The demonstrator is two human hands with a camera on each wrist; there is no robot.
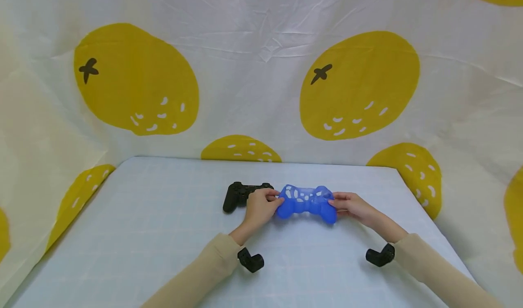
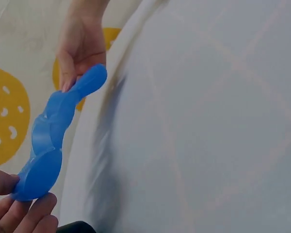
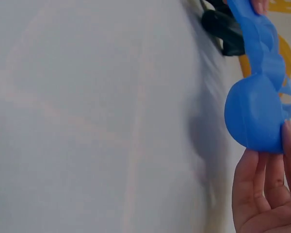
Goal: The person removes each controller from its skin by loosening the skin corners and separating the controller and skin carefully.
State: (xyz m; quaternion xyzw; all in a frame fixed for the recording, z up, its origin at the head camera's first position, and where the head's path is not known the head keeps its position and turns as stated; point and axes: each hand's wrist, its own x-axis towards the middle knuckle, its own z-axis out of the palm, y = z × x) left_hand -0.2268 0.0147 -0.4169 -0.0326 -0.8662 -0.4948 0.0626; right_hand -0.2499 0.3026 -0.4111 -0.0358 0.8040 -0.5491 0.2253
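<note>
A blue silicone controller cover (image 1: 312, 206) with cut-out holes in its face is held up between both hands, close over the table. My left hand (image 1: 260, 206) pinches its left end between thumb and fingers. At the opposite end, my right hand (image 1: 355, 205) grips the cover the same way, thumb in front and fingers behind. White shows through the holes, and the right wrist view shows the cover's (image 3: 259, 114) rounded handle resting on the fingertips. A black game controller (image 1: 234, 196) lies on the table just behind the left hand, which partly hides it.
A pale cloth with faint lines covers the table (image 1: 143, 235). Behind and beside it hangs a white curtain (image 1: 249, 94) printed with yellow fruit. Black wrist cameras sit at both cuffs, over beige sleeves (image 1: 204, 265).
</note>
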